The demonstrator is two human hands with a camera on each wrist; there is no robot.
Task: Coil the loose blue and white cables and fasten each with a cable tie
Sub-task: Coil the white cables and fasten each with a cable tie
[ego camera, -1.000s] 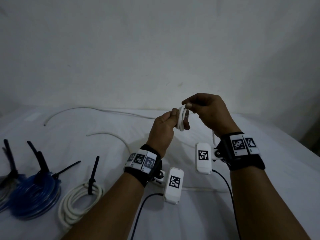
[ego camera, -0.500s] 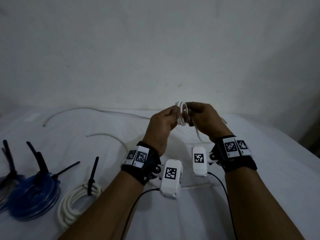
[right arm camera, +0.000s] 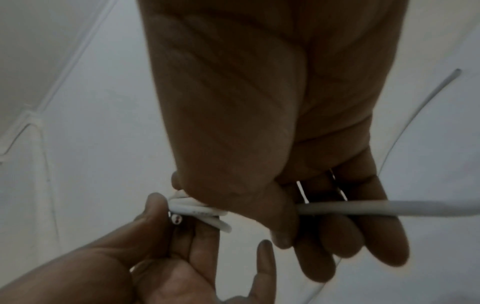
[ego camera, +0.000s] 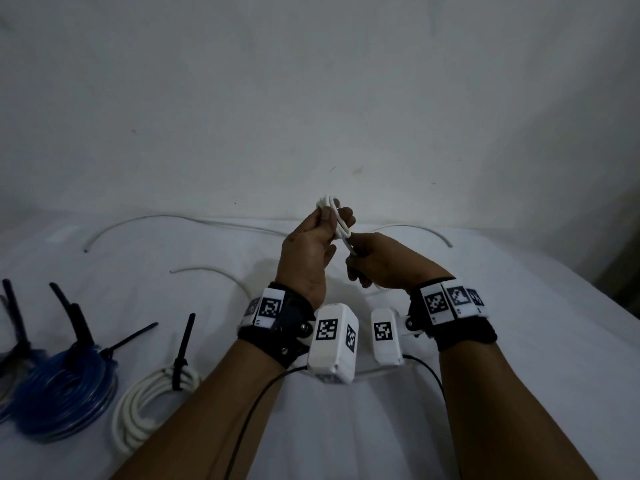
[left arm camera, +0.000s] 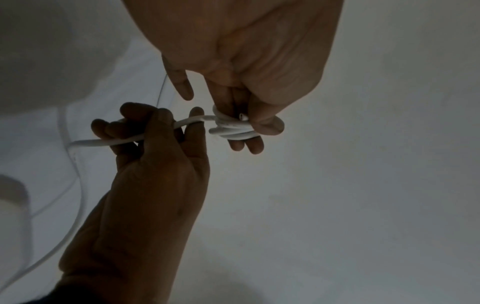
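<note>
A small coil of white cable [ego camera: 331,216] is wound round two fingers of my left hand [ego camera: 329,220], and the thumb presses it there; the cut cable end [left arm camera: 243,116] shows by the thumb. My right hand [ego camera: 356,258] sits just below and to the right, fingers curled round the running length of the same cable [right arm camera: 389,208]. In the left wrist view the coil [left arm camera: 233,128] lies on the fingers and the cable runs left through the right hand [left arm camera: 155,131]. Both hands are raised above the white sheet [ego camera: 450,427].
On the sheet at the left lie a tied white coil [ego camera: 145,403] with a black cable tie [ego camera: 181,351], and a tied blue coil [ego camera: 62,393]. Loose white cable [ego camera: 173,220] curves along the back, with another piece [ego camera: 214,275] nearer. A wall stands behind.
My right hand has come down from above the coil to below and right of it, bringing the cable round. My left hand has lifted the coil slightly.
</note>
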